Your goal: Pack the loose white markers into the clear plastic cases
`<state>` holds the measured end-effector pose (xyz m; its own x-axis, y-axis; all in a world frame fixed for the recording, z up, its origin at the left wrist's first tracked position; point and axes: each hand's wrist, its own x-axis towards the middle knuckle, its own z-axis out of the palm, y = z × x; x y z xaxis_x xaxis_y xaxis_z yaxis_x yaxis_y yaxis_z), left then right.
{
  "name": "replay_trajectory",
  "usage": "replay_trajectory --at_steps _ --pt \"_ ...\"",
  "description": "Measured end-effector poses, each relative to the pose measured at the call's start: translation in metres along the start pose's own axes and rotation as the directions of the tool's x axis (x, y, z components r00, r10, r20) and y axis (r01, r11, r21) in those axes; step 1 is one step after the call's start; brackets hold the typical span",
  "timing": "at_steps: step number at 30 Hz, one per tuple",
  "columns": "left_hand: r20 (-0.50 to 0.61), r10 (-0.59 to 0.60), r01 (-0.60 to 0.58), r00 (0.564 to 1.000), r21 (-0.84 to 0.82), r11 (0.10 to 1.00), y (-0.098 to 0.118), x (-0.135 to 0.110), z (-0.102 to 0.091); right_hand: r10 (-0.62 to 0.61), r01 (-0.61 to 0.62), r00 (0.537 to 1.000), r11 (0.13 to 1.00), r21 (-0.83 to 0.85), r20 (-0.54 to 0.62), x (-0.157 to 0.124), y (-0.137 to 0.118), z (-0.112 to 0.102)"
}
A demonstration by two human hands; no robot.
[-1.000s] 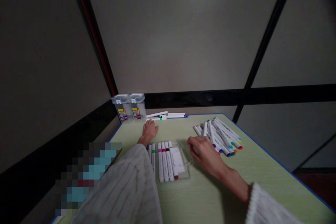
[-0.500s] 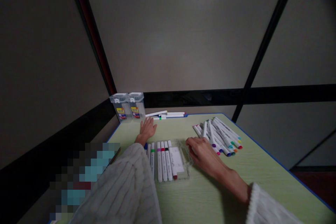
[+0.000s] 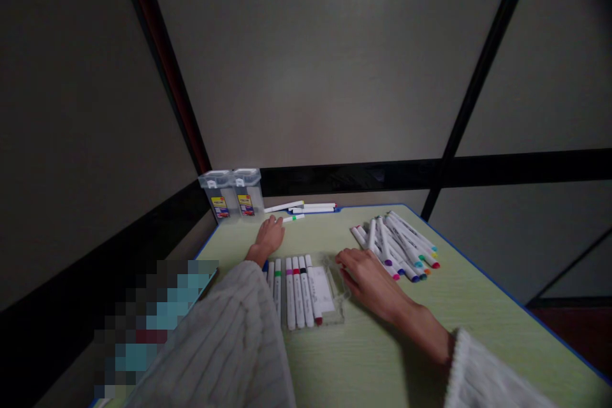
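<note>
Clear case point(image 3: 331, 301) lies flat at mid-counter, near edge, open side up. A row of markers point(image 3: 296, 290) lies in it and past its 9 o'clock side, all parallel, caps pointing to 12 and 6.

Right hand point(image 3: 370, 280) sits at 3 o'clock of the case, palm down, fingers point(image 3: 345, 265) bent with tips against the case's right rim. Cannot tell if they pinch it or just rest there.

Left hand point(image 3: 269, 239) is at 11 o'clock of the case, flat on the counter point(image 3: 468, 306), fingers spread out and holding nothing. Green-capped marker point(image 3: 293, 218) lies just beside its fingertips at 2 o'clock of the hand; contact not clear.

Pile of markers point(image 3: 399, 245) at 2 o'clock of the case, fanned, coloured caps toward 4 o'clock, near the right hand but apart from it.

Loose markers point(image 3: 306, 208) lie along the far edge at 12 o'clock. Two clear boxes point(image 3: 232, 193) stand upright side by side at the far left corner, 11 o'clock, yellow labels facing in.

Both arms in a white knit sleeve point(image 3: 229, 344).
</note>
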<state>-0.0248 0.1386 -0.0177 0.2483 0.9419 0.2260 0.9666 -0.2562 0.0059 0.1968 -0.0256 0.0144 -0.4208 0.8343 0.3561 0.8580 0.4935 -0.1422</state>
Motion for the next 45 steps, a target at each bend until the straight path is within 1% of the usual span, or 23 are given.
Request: replay_trajectory --at_steps 6,11,15,20,23,25,29,32,33,34,35,36,38,40,42,45 --pt "0.029 0.000 -0.001 1.000 0.031 1.000 0.003 -0.008 -0.012 -0.017 0.017 1.000 1.000 -0.011 0.011 0.000 -0.001 0.000" --pt "-0.003 -0.015 0.015 1.000 0.038 0.999 0.009 -0.015 -0.015 -0.025 0.025 0.999 0.999 -0.025 0.022 0.000 -0.003 -0.002" --pt "-0.011 -0.029 0.029 1.000 0.005 1.000 0.017 -0.021 -0.021 -0.036 0.036 0.999 0.999 -0.022 0.022 -0.001 -0.005 -0.003" --pt "-0.001 -0.034 0.033 0.999 -0.126 0.992 0.028 -0.031 -0.036 -0.046 0.046 0.999 0.998 -0.031 0.029 -0.001 -0.006 -0.002" --pt "0.001 -0.034 0.033 0.999 -0.261 0.965 0.036 -0.037 -0.045 -0.042 0.043 0.998 0.999 -0.030 0.037 -0.002 -0.007 -0.002" --pt "-0.006 -0.032 0.028 0.999 -0.367 0.930 0.043 -0.043 -0.049 -0.042 0.043 0.998 0.999 -0.028 0.041 -0.002 -0.007 -0.001" --pt "-0.012 -0.020 0.009 1.000 -0.583 0.813 0.058 -0.062 -0.057 -0.042 0.044 0.997 0.998 -0.033 0.062 -0.002 -0.009 -0.002" --pt "-0.002 0.012 -0.010 1.000 -0.690 0.723 0.068 -0.083 -0.066 -0.040 0.043 0.996 0.998 -0.038 0.078 -0.002 -0.012 -0.003" --pt "0.012 0.030 -0.011 0.999 -0.733 0.680 0.071 -0.091 -0.069 -0.041 0.044 0.996 0.998 -0.036 0.082 -0.003 -0.013 -0.004" --pt "0.051 0.042 0.019 0.998 -0.833 0.553 0.073 -0.099 -0.072 -0.042 0.045 0.996 0.998 -0.033 0.085 -0.003 -0.014 -0.004" --pt "0.108 0.059 0.071 0.992 -0.896 0.437 0.076 -0.107 -0.074 -0.043 0.046 0.995 0.998 -0.031 0.086 -0.003 -0.015 -0.005" --pt "0.158 0.077 0.121 0.984 -0.926 0.357 0.078 -0.113 -0.075 -0.045 0.048 0.995 0.998 -0.029 0.086 -0.003 -0.016 -0.005" --pt "0.205 0.061 0.185 0.977 -0.953 0.241 0.083 -0.124 -0.073 -0.049 0.052 0.995 0.998 -0.027 0.087 -0.004 -0.016 -0.005" --pt "0.197 0.037 0.189 0.980 -0.968 0.164 0.085 -0.129 -0.066 -0.049 0.051 0.994 0.998 -0.026 0.096 -0.005 -0.017 -0.005" --pt "0.195 0.022 0.192 0.980 -0.976 0.107 0.086 -0.131 -0.057 -0.040 0.043 0.993 0.999 -0.026 0.107 -0.005 -0.017 -0.005" --pt "0.187 0.013 0.186 0.982 -0.981 0.053 0.085 -0.129 -0.046 -0.027 0.030 0.993 0.999 -0.022 0.118 -0.005 -0.017 -0.006"
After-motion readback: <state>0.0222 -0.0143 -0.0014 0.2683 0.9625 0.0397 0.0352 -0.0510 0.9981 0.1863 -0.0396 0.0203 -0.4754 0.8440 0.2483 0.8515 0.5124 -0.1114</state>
